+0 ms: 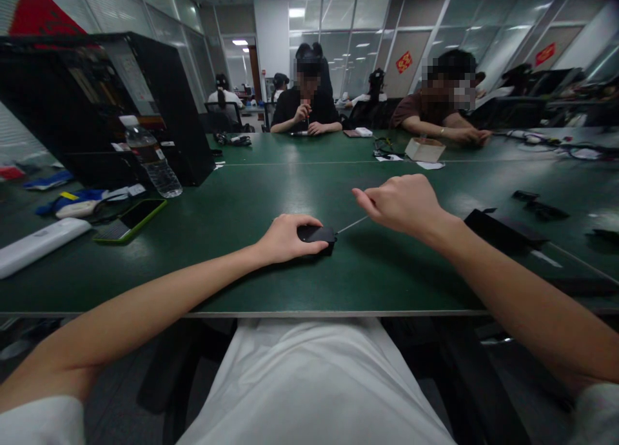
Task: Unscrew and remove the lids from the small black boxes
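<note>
My left hand [285,237] is closed around a small black box [327,237] on the green table, thumb on the near side and fingers on the far side. From the right end of that box a thin, straight metal shaft [352,225] slants up to my right hand [409,201]. It looks like the shaft of a screwdriver. My right hand is curled into a fist above the table, and its fingers hide the handle. At the shaft's left end, whether the tip sits in the box or only touches it is too small to tell.
Left on the table [271,290] are a green-edged phone [130,220], a white bar-shaped object [41,245], a water bottle [152,158] and a black cabinet [169,109]. Black parts [505,231] lie right of my forearm. Two people sit opposite, near a small box [425,150].
</note>
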A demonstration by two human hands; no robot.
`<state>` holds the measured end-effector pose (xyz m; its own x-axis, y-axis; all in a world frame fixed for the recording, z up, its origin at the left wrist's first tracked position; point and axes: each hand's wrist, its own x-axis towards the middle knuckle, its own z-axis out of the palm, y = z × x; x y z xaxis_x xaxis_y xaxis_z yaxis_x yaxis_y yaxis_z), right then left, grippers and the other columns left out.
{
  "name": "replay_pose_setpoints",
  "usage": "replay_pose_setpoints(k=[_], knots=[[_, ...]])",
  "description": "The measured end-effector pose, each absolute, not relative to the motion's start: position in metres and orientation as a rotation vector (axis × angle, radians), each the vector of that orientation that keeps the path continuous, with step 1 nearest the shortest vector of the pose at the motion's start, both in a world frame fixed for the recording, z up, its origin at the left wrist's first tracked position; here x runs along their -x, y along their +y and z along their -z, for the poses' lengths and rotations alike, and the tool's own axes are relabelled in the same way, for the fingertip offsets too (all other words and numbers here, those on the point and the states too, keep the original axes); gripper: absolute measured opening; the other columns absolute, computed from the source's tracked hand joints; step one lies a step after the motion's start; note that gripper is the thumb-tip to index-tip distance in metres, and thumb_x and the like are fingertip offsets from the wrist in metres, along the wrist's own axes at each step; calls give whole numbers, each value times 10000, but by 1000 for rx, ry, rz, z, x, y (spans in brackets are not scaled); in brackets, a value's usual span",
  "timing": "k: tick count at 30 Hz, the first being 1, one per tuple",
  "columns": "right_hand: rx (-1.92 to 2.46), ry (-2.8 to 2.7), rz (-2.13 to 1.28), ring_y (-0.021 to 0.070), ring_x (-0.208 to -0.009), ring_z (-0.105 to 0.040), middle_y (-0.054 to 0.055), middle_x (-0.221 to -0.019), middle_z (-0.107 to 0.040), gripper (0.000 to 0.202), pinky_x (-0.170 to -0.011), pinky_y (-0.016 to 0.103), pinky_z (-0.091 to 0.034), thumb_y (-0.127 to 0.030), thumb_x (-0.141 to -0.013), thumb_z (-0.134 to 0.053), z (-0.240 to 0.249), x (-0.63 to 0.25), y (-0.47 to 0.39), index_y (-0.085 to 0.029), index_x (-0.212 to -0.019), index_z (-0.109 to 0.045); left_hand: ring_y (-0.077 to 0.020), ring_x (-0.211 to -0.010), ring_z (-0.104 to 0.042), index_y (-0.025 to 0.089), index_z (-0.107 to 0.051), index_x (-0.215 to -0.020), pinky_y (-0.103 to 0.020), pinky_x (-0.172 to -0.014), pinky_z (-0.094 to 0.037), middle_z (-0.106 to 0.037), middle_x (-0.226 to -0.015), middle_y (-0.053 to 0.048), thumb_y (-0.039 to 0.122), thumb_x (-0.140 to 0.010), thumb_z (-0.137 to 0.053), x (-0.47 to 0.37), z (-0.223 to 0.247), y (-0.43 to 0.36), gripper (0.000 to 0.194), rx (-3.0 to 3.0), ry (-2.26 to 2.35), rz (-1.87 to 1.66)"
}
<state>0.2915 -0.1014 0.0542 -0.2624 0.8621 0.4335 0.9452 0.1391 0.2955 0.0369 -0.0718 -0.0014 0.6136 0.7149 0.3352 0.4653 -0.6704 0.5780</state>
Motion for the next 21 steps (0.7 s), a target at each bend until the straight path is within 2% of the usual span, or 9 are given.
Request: replay_pose_setpoints(k=[7,11,14,19,21], knots=[[1818,-2314,-181,188,-641,-592,90,-668,-691,660,-659,312,-361,-546,-1016,-331,-26,-307,-62,-182,-585,-674,-251,-950,-735,185,-782,-1075,-337,-850,-535,-802,-1050,-56,454,-772,-812,-35,-1,-72,407,-2359,942,-743],[1792,-2252,-481,179,-641,-600,80,-699,-713,609,-677,300,-396,-525,-1005,-370,-12,-307,-53,-172,-619,-681,-253,-959,-732,181,-781,-1072,-338,-859,-530,-800,-1058,-62,462,-769,-814,-36,-2,-73,415,-2341,938,-733],[1758,-2270,-375,177,-625,-597,81,-669,-700,623,-659,302,-386,-519,-1006,-345,-11,-306,-56,-173,-596,-663,-252,-973,-729,173,-779,-1069,-335,-873,-528,-797,-1067,-66,453,-768,-816,-36,-2,-73,413,-2331,919,-737],[1552,-2325,359,192,-600,-590,95,-633,-689,676,-602,333,-284,-497,-1024,-240,-22,-304,-73,-186,-611,-675,-253,-955,-731,177,-780,-1058,-335,-854,-532,-798,-1054,-63,450,-765,-818,-36,-3,-73,403,-2335,930,-738],[1507,-2326,465,191,-588,-589,93,-632,-693,702,-588,337,-260,-521,-1032,-224,-24,-303,-78,-193,-612,-680,-253,-959,-731,181,-779,-1056,-334,-852,-535,-798,-1056,-62,445,-766,-818,-36,-3,-73,394,-2335,925,-737]])
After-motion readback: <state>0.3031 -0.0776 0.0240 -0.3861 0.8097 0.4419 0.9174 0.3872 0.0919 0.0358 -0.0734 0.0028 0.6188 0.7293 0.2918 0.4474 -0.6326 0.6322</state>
